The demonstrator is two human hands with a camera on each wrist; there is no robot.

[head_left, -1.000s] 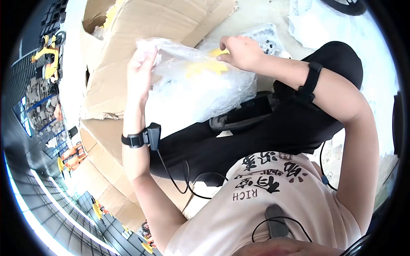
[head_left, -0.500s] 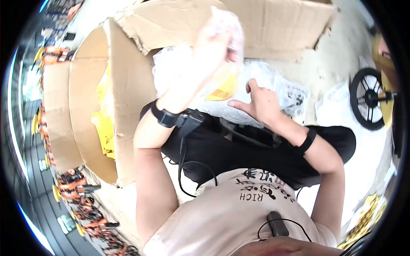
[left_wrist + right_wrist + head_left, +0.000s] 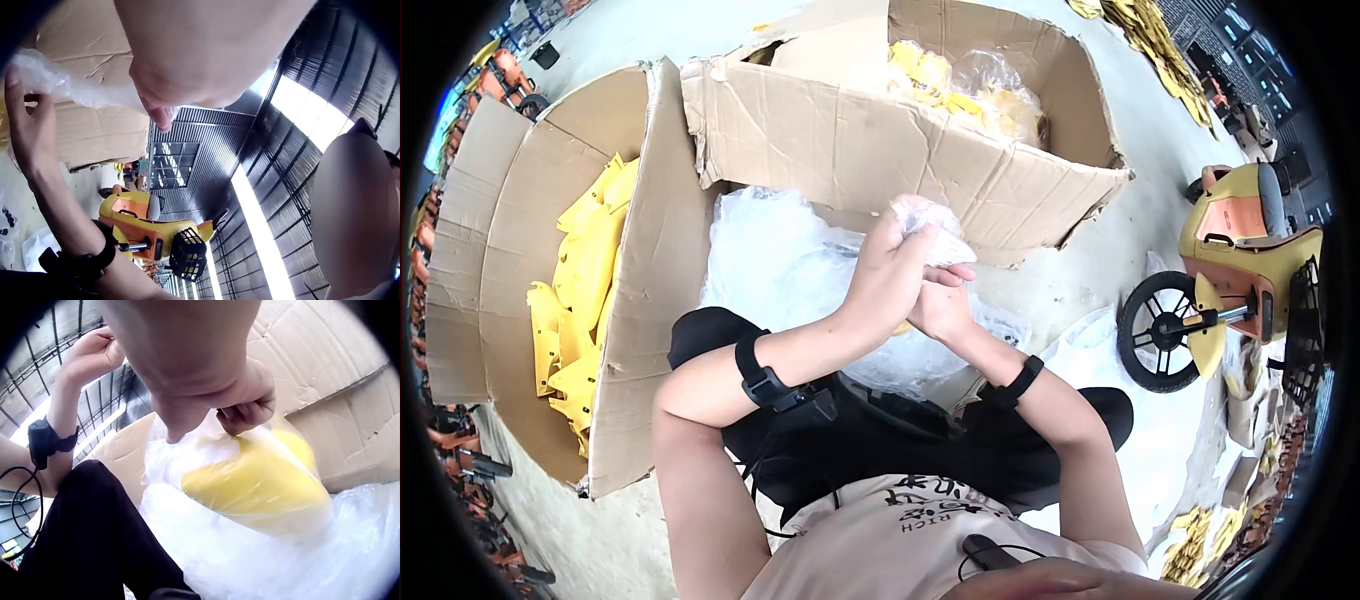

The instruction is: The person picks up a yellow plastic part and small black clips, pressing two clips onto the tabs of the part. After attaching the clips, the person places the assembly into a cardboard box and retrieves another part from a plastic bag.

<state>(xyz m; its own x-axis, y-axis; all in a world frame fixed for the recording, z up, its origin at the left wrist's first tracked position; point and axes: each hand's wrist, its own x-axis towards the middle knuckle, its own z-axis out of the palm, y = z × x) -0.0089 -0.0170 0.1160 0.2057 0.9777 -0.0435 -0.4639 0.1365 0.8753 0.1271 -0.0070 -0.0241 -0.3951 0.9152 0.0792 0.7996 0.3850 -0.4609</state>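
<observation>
A clear plastic bag [image 3: 165, 453] with a curved yellow plastic part [image 3: 259, 481] inside hangs from my right hand [image 3: 250, 400], whose fingers are curled on the plastic. My left hand [image 3: 888, 265] grips the bag's gathered end, raised in front of the right hand in the head view. In the left wrist view, a strip of plastic stretches between my left hand [image 3: 181, 81] and the right hand. The left hand largely covers the right hand and the yellow part in the head view.
Clear plastic wrapping [image 3: 765, 245] lies before my legs. A cardboard box [image 3: 830, 140] with bagged yellow parts [image 3: 990, 100] stands ahead. Another box [image 3: 625, 370] on the left holds bare yellow panels [image 3: 580, 280]. A yellow vehicle [image 3: 1235, 235] with a black wheel [image 3: 1160, 330] stands right.
The head view has swung, bringing both boxes into sight. My left hand has lifted the bag's end and come across to the right hand. The right hand, spread half a second ago, now grips the bag.
</observation>
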